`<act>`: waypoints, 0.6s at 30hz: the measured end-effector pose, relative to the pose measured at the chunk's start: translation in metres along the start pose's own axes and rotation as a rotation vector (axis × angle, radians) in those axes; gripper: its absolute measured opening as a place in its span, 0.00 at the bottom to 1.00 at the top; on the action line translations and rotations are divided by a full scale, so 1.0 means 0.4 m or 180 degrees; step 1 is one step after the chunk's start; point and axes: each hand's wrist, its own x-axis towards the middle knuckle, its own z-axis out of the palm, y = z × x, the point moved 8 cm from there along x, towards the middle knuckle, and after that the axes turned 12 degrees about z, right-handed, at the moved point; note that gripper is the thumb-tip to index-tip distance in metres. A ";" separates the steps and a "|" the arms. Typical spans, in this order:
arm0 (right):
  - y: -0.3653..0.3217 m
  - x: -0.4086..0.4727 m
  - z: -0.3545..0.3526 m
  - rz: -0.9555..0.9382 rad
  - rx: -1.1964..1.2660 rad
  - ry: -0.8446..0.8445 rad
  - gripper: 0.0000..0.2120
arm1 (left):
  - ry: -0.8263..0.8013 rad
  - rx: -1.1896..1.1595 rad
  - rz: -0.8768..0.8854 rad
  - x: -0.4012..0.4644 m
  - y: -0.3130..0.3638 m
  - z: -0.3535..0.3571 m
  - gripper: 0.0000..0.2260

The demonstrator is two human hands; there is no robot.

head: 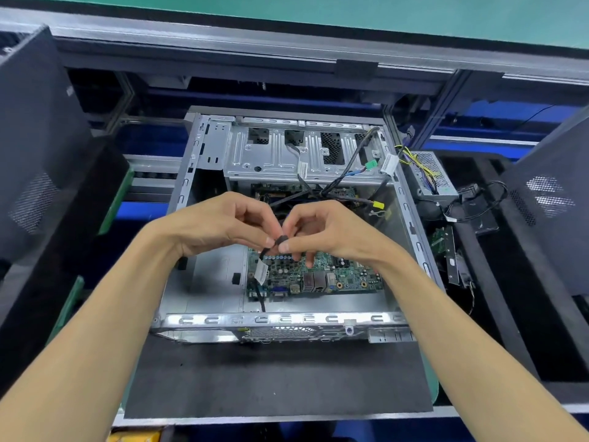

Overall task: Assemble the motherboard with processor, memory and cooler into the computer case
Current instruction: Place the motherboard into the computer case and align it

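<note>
Both hands, left hand (223,223) and right hand (322,231), pinch what seems a black cable (280,241) above the motherboard (334,272)

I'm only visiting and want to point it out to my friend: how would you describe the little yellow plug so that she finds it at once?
Start at the open metal computer case lying on the dark mat. Follow its right wall toward the far end, just below the silver drive cage. There the yellow plug hangs on the end of a black cable, beyond the right hand; a green plug sits further back, and this is the only yellow one.
</note>
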 end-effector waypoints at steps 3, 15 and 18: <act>-0.002 -0.001 0.003 -0.0048 0.0003 0.0026 0.06 | 0.0027 -0.0007 -0.0001 0.002 0.001 -0.001 0.06; -0.024 0.008 -0.016 -0.0392 -0.0004 0.0565 0.07 | 0.0216 -0.0725 -0.0663 -0.016 -0.035 0.001 0.15; -0.027 0.009 -0.016 -0.0407 -0.0024 0.0573 0.07 | 0.0026 -0.0929 -0.0671 -0.018 -0.036 0.013 0.16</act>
